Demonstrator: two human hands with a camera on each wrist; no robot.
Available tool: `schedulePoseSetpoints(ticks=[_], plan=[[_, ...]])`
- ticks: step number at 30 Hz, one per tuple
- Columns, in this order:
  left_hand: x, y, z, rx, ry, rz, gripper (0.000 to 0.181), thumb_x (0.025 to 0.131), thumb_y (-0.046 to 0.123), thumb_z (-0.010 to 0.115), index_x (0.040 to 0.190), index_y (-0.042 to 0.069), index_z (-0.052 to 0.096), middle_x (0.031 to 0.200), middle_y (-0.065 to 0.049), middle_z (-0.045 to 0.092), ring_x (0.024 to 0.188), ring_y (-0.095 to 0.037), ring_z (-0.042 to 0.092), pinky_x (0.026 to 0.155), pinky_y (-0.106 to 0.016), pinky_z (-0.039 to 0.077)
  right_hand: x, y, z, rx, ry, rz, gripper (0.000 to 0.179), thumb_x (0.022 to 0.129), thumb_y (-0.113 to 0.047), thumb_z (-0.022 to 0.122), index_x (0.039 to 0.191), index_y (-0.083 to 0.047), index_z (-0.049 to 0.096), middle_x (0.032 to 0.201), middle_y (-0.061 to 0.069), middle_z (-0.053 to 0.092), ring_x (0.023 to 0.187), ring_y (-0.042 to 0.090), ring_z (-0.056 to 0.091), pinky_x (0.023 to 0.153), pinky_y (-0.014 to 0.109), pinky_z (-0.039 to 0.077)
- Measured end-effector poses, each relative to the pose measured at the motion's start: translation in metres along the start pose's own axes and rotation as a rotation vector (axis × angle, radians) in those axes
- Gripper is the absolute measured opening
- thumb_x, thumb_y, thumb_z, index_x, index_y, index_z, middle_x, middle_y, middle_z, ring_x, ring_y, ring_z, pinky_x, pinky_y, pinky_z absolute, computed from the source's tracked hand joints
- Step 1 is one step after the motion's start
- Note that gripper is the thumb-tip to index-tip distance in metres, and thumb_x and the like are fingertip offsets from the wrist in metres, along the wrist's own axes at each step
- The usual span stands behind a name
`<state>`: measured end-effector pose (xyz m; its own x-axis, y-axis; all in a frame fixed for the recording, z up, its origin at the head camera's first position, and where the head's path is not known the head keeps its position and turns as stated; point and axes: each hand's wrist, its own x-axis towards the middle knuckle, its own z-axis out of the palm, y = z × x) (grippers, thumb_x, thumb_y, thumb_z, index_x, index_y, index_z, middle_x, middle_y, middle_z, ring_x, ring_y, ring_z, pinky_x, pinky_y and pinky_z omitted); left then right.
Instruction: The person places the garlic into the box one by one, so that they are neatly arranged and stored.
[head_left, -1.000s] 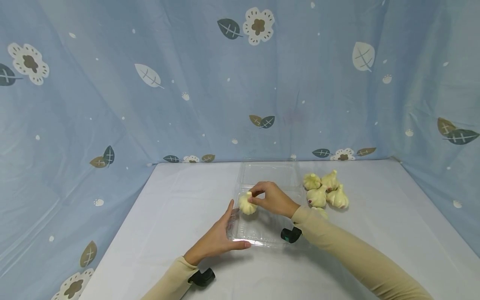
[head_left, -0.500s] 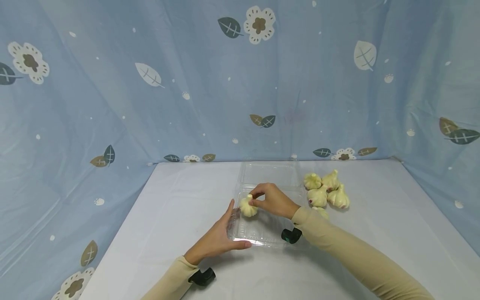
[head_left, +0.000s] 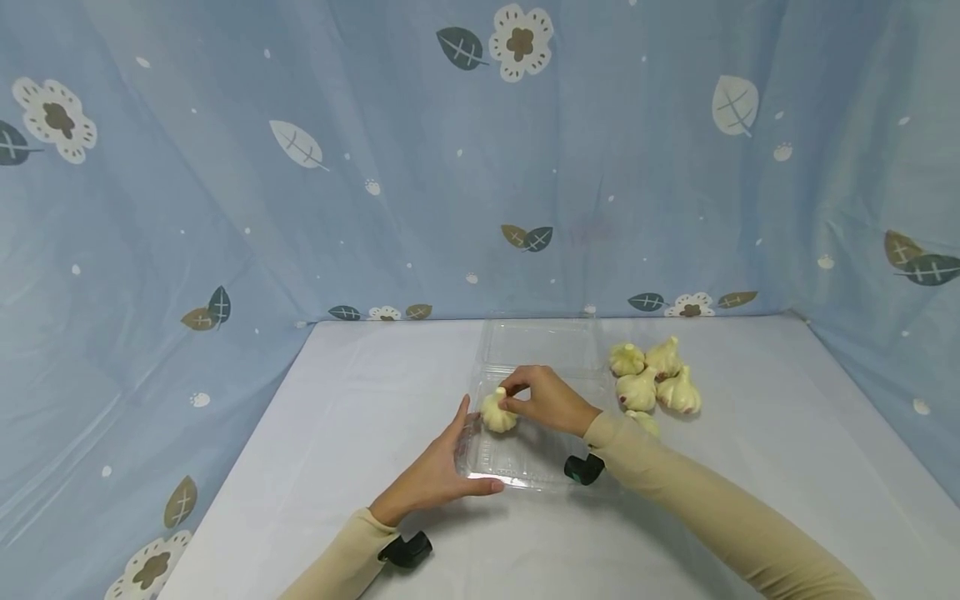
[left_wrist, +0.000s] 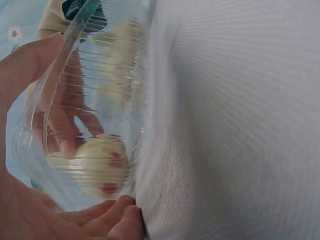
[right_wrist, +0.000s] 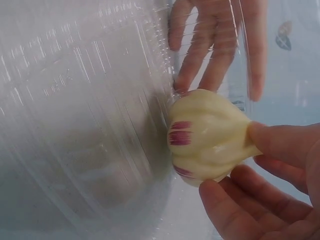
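A garlic bulb (head_left: pixel 498 412), pale with purple streaks, stands stem up in the head view at the left side of a clear plastic clamshell box (head_left: pixel 517 475). My right hand (head_left: pixel 551 400) pinches its stem between thumb and fingers; the right wrist view shows the bulb (right_wrist: pixel 207 135) close to the ribbed base and side wall. My left hand (head_left: pixel 431 479) spreads round the box's near left corner. Its straight thumb lies along the front rim, and its fingers (right_wrist: pixel 210 55) press on the left wall. The box's lid (head_left: pixel 540 343) lies folded back behind it.
Several more garlic bulbs (head_left: pixel 652 375) sit in a cluster right of the box, one partly hidden by the right sleeve. A white cloth covers the table (head_left: pixel 360 400). Behind it hangs a blue patterned curtain (head_left: pixel 405 208).
The right hand and the pinched garlic bulb have shifted slightly down and to the right within the box. The left hand stays at its corner.
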<state>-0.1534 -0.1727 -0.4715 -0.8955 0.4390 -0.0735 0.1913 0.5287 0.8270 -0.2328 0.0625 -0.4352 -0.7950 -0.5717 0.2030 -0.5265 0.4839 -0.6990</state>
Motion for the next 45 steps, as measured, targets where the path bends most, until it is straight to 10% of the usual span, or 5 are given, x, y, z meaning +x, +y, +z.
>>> schedulePoseSetpoints(ticks=[23, 45], plan=[[0.0, -0.001, 0.002, -0.025, 0.008, -0.005, 0.137, 0.076, 0.051, 0.09, 0.168, 0.016, -0.006, 0.17, -0.005, 0.031, 0.158, -0.029, 0.03, 0.125, -0.058, 0.031, -0.005, -0.016, -0.028, 0.03, 0.015, 0.059, 0.04, 0.095, -0.021, 0.077, 0.128, -0.001, 0.069, 0.125, 0.02, 0.07, 0.115, 0.035, 0.069, 0.095, 0.048, 0.06], [0.0, 0.0, 0.001, -0.018, 0.016, -0.001, 0.138, 0.075, 0.05, 0.091, 0.167, 0.013, -0.005, 0.17, -0.007, 0.032, 0.158, -0.029, 0.03, 0.126, -0.057, 0.029, -0.036, -0.039, -0.083, 0.013, 0.241, 0.051, 0.041, 0.097, -0.027, 0.075, 0.132, -0.009, 0.066, 0.132, 0.01, 0.069, 0.118, 0.031, 0.067, 0.1, 0.05, 0.057]])
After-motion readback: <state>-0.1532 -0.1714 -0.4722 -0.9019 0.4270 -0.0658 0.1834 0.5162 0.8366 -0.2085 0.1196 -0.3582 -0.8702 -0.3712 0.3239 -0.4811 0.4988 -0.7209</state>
